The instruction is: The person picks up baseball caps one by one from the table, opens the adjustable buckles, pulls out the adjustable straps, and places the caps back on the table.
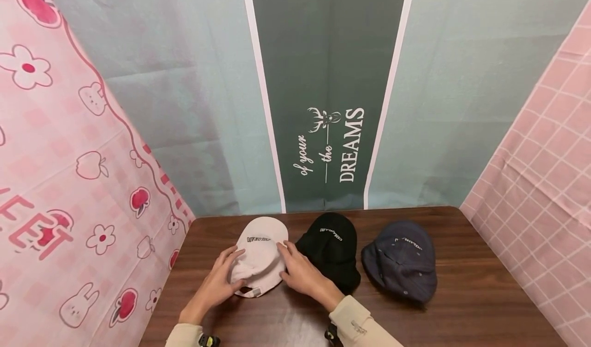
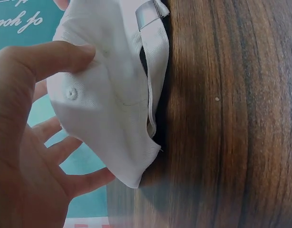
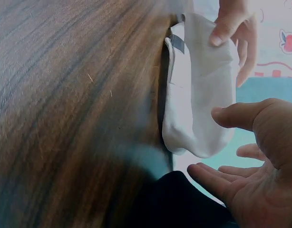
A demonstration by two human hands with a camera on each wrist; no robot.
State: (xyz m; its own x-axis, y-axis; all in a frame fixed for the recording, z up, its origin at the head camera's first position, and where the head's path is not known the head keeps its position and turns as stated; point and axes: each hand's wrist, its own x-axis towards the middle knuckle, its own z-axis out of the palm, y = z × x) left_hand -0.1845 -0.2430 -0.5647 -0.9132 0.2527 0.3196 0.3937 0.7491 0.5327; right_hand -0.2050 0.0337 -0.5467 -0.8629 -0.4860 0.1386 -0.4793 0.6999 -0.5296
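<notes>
A white baseball cap [image 1: 258, 252] with dark COLORADO lettering lies on the brown wooden table, its rear strap and metal buckle facing me. On its left side my left hand [image 1: 218, 280] touches the crown with fingers spread. In the left wrist view the left thumb [image 2: 65, 59] lies across the cap's fabric, and the other fingers extend along its far side, partly hidden. At the cap's right side is my right hand [image 1: 304, 275], its fingers loosely extended. The right thumb [image 3: 236, 115] is at the white fabric, while the lower fingers appear apart from it.
Right of the white cap sits a black cap [image 1: 330, 249], close to my right hand and forearm. Farther right is a navy cap [image 1: 401, 259]. The wooden table [image 1: 485, 295] meets a green cloth backdrop [image 1: 323, 80] behind, with pink patterned cloths at both sides.
</notes>
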